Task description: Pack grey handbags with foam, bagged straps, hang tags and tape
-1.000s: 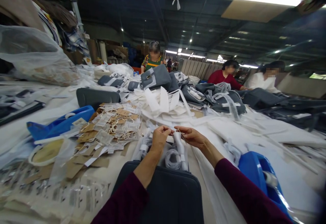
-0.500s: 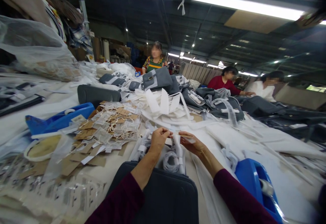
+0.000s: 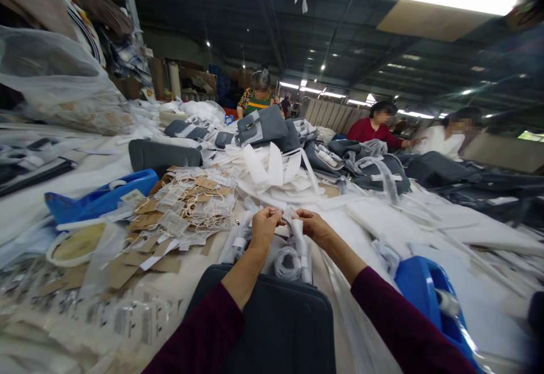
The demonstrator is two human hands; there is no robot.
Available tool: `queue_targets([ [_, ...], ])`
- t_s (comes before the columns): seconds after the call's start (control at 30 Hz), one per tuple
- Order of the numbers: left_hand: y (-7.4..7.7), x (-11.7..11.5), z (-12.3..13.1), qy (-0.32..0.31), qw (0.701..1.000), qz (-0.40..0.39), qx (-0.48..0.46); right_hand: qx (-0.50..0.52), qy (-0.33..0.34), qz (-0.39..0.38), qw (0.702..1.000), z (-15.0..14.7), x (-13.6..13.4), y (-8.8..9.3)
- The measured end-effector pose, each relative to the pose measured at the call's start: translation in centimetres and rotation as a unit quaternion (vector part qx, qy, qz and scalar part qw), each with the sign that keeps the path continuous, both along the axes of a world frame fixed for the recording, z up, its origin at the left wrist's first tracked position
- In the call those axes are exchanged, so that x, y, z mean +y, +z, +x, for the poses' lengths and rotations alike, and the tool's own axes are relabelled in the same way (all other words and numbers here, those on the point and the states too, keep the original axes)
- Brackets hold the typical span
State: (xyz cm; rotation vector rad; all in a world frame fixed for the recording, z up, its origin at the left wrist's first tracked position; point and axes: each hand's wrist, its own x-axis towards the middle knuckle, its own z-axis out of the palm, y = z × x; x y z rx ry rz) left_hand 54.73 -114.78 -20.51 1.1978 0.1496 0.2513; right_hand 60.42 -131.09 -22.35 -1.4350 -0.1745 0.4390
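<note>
My left hand [image 3: 263, 228] and my right hand [image 3: 313, 225] meet just above a dark grey bag [image 3: 272, 323] that lies in front of me. Both pinch a white wrapped strap [image 3: 298, 243] that rises from the bag's far end, fingers closed on its top. Coiled white wrapping [image 3: 287, 262] sits under the hands. My sleeves are dark maroon.
A heap of brown and white hang tags with strings [image 3: 182, 209] lies to the left, beside a blue tape dispenser [image 3: 97, 198]. Another blue dispenser [image 3: 429, 300] sits at right. Grey bags [image 3: 263, 127] and white strips [image 3: 272, 173] pile ahead. Three people work across the table.
My hands have drawn closer together on the white strap, the right hand moving left toward the left one. The view shifted slightly.
</note>
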Motion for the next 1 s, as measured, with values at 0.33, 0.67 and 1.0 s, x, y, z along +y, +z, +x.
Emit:
queue_targets([
  [0.33,-0.8,0.1,0.3,-0.019,0.998,0.056,-0.005,-0.049,0.094,-0.139,0.985,1.3,0.1,2.7],
  [0.67,-1.1,0.3,0.5,-0.015,0.982,0.177,-0.065,-0.093,0.177,-0.172,0.965,2.1,0.0,4.0],
  [1.0,-1.2,0.2,0.4,-0.026,0.987,0.152,-0.033,-0.102,0.148,-0.155,0.971,2.0,0.8,4.0],
])
